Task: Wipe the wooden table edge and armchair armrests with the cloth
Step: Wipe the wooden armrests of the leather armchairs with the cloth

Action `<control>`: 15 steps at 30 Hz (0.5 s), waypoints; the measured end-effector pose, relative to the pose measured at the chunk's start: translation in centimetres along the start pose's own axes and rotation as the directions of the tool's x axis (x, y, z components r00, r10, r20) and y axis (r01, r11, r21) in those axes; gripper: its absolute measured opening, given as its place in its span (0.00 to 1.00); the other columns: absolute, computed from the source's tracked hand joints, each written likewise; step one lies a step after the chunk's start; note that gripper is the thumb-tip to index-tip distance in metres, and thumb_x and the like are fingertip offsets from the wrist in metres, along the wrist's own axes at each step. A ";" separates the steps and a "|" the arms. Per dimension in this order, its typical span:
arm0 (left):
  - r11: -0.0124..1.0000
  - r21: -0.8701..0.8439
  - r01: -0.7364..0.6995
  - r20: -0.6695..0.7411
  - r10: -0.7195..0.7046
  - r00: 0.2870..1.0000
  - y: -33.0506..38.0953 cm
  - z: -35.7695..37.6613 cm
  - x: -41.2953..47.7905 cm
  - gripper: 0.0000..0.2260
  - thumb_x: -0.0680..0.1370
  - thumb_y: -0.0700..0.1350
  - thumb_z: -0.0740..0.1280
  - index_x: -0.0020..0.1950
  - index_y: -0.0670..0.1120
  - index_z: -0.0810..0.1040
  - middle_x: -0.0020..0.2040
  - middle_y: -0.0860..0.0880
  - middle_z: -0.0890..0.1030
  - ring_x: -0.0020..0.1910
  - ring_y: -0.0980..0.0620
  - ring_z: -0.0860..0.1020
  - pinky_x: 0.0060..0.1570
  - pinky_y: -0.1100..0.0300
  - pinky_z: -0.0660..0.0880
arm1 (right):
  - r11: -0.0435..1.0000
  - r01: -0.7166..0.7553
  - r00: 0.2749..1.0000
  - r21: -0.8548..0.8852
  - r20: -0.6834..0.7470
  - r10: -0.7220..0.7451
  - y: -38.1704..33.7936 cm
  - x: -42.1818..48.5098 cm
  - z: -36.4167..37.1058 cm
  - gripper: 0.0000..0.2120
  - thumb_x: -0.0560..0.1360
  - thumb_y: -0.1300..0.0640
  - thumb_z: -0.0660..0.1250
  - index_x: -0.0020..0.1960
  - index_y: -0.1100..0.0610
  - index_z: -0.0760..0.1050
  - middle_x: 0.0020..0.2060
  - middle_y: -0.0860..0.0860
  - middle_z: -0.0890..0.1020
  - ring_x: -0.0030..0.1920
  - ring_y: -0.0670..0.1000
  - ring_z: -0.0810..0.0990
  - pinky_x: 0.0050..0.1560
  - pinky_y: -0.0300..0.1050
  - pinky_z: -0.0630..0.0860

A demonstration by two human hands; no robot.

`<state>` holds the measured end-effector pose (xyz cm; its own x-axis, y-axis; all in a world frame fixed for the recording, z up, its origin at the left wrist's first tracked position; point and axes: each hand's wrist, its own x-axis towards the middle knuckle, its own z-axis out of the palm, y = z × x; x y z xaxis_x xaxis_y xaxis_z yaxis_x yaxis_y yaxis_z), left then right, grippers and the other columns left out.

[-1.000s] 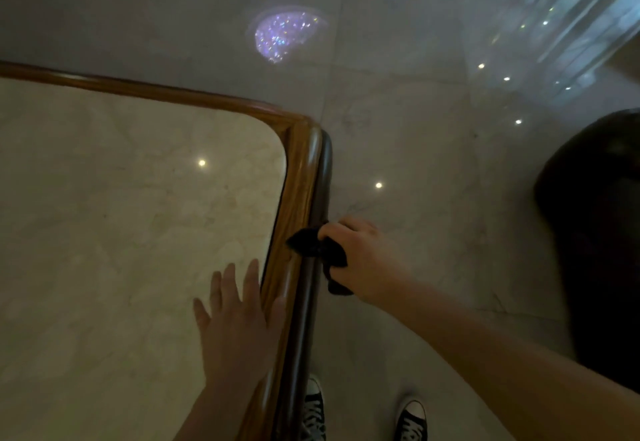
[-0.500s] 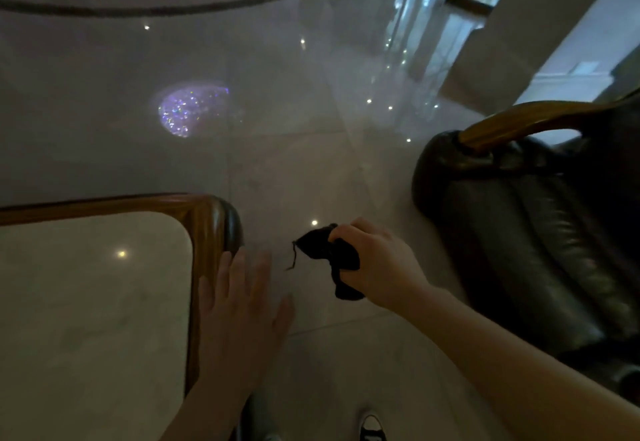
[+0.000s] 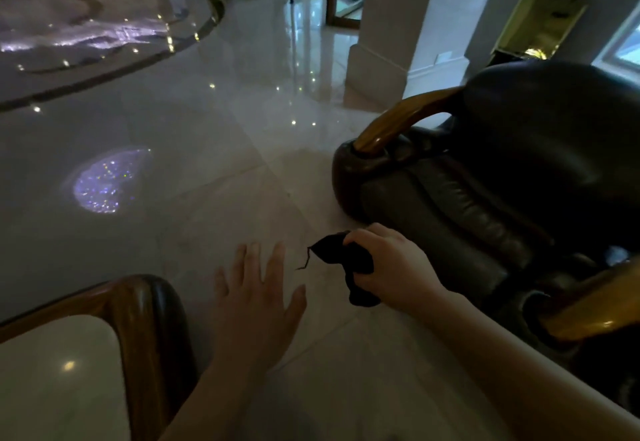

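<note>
Fingers (image 3: 363, 238) curled round cloth (image 3: 341, 255) (airborne)

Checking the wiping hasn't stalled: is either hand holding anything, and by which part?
The right hand grips the bunched black cloth around its middle, ends sticking out. The left hand is open and empty.

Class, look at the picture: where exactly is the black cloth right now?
In the head view the black cloth is bunched in the right hand, over the floor between the table corner and the armchair, touching neither.
</note>
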<state>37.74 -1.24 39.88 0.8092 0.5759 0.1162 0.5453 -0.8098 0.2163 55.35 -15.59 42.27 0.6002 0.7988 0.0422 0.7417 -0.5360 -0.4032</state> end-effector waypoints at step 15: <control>0.952 -0.066 -0.300 0.045 0.303 0.952 24.3 3.3 8.4 0.35 0.75 0.65 0.46 0.79 0.50 0.56 0.77 0.41 0.62 0.77 0.40 0.57 0.71 0.38 0.60 | 0.962 -0.274 0.956 -0.013 -0.112 0.271 20.3 -7.1 -11.5 0.22 0.71 0.48 0.70 0.62 0.37 0.69 0.55 0.42 0.73 0.57 0.48 0.74 0.50 0.48 0.78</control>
<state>58.50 -16.51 42.92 0.9454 0.2978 0.1327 0.2619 -0.9361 0.2347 69.64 -35.29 44.31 0.8081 0.5881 0.0333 0.5529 -0.7378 -0.3872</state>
